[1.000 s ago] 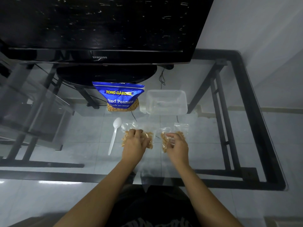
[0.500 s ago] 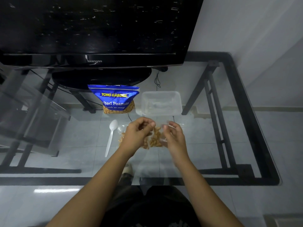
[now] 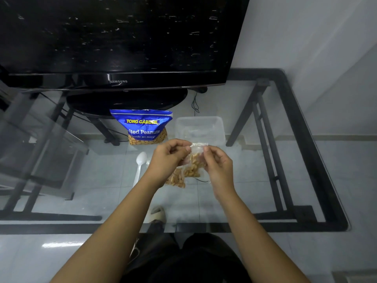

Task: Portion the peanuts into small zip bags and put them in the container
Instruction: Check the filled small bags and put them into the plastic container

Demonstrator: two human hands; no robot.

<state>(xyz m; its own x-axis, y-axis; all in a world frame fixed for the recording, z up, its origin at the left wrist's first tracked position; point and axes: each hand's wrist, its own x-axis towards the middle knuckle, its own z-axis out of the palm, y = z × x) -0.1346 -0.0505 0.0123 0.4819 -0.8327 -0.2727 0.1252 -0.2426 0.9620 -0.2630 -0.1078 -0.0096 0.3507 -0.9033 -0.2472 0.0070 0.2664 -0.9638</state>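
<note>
Both hands have come up off the counter (image 3: 255, 180) since a second ago and now meet over its middle. Left hand (image 3: 170, 158) and right hand (image 3: 219, 164) each pinch the top strip of one small zip bag (image 3: 193, 165), thumb and forefinger at either end. It's clear thin film, hanging, with a lump of tan peanuts sagging in the bottom. Before, each hand was pressed flat on a separate bag on the glass. A second filled zip bag (image 3: 176, 178) stays down on the glass just below the left wrist. Clear rectangular plastic container (image 3: 201, 124) sits toward the far edge, rounded corners. Blue glossy Tong Garden peanut pouch (image 3: 142, 126) stands beside it on its left. White plastic spoon (image 3: 139, 167) lies left of the hands. Counter is a glass sheet in a black metal frame.
</note>
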